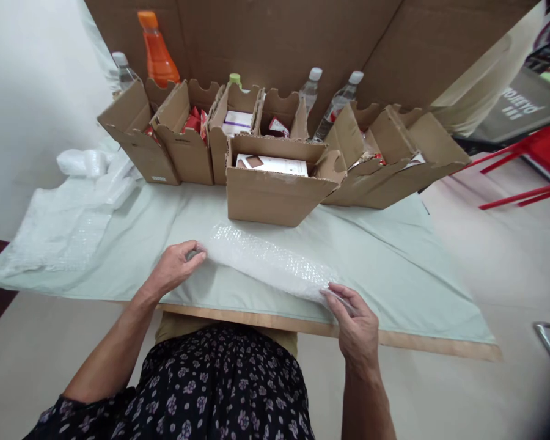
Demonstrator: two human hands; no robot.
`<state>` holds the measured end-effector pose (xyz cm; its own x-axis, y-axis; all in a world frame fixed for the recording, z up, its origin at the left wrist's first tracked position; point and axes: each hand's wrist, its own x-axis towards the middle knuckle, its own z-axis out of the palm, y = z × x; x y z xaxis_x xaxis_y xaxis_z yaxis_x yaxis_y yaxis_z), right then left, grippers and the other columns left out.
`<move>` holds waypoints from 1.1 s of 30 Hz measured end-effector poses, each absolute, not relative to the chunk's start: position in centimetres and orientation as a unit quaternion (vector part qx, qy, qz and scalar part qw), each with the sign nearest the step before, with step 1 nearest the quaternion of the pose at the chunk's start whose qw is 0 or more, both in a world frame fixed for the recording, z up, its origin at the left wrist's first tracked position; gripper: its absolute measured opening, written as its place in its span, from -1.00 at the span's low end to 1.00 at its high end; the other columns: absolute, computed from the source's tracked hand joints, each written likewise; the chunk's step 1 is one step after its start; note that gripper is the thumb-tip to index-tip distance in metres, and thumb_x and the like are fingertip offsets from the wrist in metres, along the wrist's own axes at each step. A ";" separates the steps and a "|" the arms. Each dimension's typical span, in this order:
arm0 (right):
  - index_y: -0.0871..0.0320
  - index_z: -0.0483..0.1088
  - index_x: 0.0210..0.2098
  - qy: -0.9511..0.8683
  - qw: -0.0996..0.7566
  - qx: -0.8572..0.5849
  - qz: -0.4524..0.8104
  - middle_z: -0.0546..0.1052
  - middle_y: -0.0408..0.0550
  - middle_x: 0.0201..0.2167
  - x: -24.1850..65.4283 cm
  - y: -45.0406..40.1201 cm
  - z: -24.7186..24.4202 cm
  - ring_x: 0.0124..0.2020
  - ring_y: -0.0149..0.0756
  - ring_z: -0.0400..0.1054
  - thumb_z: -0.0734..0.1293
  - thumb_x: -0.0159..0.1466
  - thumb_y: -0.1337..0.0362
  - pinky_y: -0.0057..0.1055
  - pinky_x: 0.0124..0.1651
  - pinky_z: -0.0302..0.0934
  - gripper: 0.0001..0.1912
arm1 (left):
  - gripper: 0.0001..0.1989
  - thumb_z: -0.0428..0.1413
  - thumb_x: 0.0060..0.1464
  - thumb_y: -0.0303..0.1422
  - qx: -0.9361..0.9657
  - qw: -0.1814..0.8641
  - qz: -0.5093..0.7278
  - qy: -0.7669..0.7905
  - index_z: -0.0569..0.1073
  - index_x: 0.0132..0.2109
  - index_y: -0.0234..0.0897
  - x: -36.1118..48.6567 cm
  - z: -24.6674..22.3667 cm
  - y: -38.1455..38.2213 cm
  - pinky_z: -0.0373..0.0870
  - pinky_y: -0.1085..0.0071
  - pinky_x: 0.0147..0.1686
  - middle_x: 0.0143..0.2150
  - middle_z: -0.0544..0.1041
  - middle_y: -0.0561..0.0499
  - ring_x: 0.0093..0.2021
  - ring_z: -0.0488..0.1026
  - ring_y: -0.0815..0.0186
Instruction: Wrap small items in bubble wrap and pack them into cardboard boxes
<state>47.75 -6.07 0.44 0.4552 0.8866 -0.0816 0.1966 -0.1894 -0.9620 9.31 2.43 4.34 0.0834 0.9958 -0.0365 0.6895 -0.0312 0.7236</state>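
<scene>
A strip of clear bubble wrap (pixel 268 260) stretches between my two hands, low over the pale green tablecloth (pixel 385 256). Its left end is pinched between the thumb and fingers of my left hand (pixel 176 264). At the near right end, my right hand (pixel 354 321) grips the wrap's edge, thumb on the near side. Just beyond the wrap stands an open cardboard box (pixel 270 195) with a white packet (pixel 275 165) inside it.
Behind is a row of open cardboard bins (pixel 187 146) with packets in them. Bottles, one an orange bottle (pixel 159 55), stand before a tall cardboard panel (pixel 266 43). More bubble wrap (pixel 68 220) lies at the left. A red chair (pixel 536 159) is off to the right.
</scene>
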 end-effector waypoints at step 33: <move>0.09 0.41 -0.40 -0.627 0.229 -0.731 0.137 0.53 -0.02 -0.31 50.0 -1.5 -0.3 -0.35 -0.23 0.35 0.27 0.22 0.05 -0.26 -0.23 0.23 -0.75 | -0.87 0.09 0.14 -0.32 0.681 0.132 0.080 0.716 0.51 -0.30 -0.21 11.7 2.1 5.7 0.41 0.27 -0.16 -0.16 0.54 -0.12 -0.16 0.53 0.11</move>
<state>49.99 -1.52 -0.33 0.1752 0.9806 0.0877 0.8551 -0.1073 -0.5073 11.73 5.72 2.11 -0.0373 0.9961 -0.0802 0.9536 0.0595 0.2952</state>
